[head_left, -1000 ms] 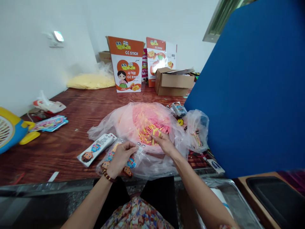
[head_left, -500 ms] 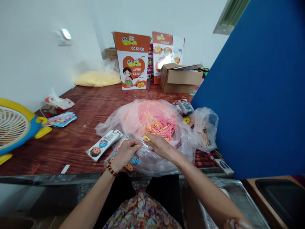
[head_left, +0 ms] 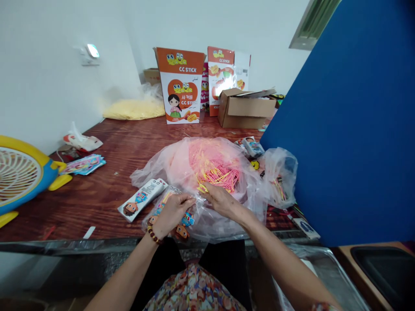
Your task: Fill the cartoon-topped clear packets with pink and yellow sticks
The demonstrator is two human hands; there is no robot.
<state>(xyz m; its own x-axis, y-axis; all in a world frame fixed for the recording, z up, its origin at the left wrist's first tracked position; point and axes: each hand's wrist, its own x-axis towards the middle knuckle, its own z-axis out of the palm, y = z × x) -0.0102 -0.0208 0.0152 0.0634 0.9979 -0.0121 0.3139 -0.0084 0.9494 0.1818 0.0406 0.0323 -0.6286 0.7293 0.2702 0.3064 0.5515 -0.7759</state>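
My left hand (head_left: 172,211), a beaded bracelet at its wrist, is closed in a pinch on a printed plastic packet (head_left: 187,219) with a cartoon figure. My right hand (head_left: 221,200) is closed around a few thin yellow sticks (head_left: 202,188), their ends poking out past the fingers. Both hands are over the front of a large clear plastic bag (head_left: 223,224). Inside its opening lies a heap of thin pink and yellow sticks (head_left: 223,175). Left of my left hand are a stack of white cartoon packets (head_left: 142,198) and more packets (head_left: 158,209), partly covered by that hand.
A blue panel (head_left: 343,138) borders the right side. Close to it sits a small clear bag of sticks (head_left: 280,177). Cartons (head_left: 183,86) and an open brown box (head_left: 248,110) stand at the back. A yellow-and-blue fan (head_left: 48,172) is at the left.
The view has tilted slightly, so the scene sits a little lower. My left hand has shifted slightly right with its packet; my right hand keeps hold of the yellow sticks.
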